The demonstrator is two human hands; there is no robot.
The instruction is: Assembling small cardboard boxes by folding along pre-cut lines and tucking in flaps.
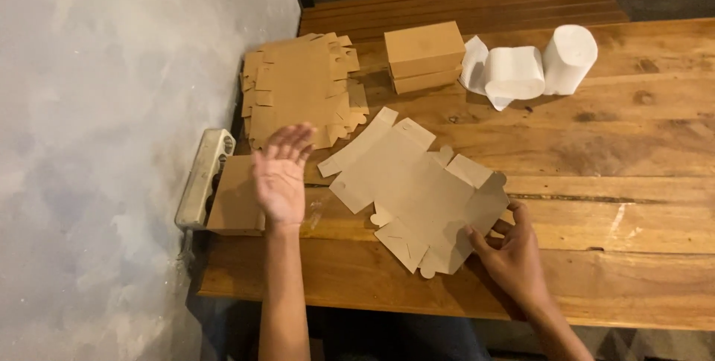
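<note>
A flat, unfolded brown cardboard box blank (413,186) lies on the wooden table (633,205) in front of me. My right hand (509,251) grips its near right corner, thumb on top. My left hand (281,173) hovers palm up, fingers spread, left of the blank and holds nothing. Just under that hand a folded brown cardboard piece (232,199) rests at the table's left edge.
A stack of flat box blanks (302,89) lies at the back left. Two assembled brown boxes (424,56) are stacked behind, beside two white paper rolls (532,67). A white power strip (203,176) sits by the grey wall. A wooden bench (462,4) is behind.
</note>
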